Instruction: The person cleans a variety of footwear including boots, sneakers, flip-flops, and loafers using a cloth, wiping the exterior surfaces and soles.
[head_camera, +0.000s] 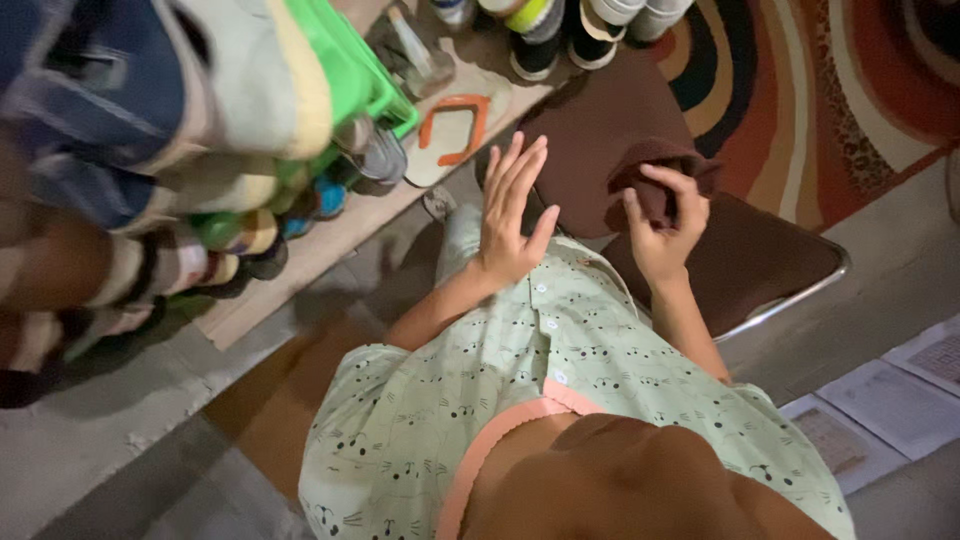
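My right hand (665, 225) is closed on a bunched fold of a dark brown cloth (600, 130), which is draped over a brown chair seat (760, 260) with a metal frame. My left hand (510, 210) is raised just left of the cloth, palm flat and fingers spread, holding nothing. Both forearms come out of a pale green patterned shirt (560, 400) at the bottom of the view.
A low wooden shelf (300, 270) on the left carries several shoes and a green plastic basket (350, 60). A sandal with orange straps (455, 125) lies beside it. More shoes (560, 35) stand along the top, a swirled rug (830, 80) lies top right, and papers (890, 400) lie bottom right.
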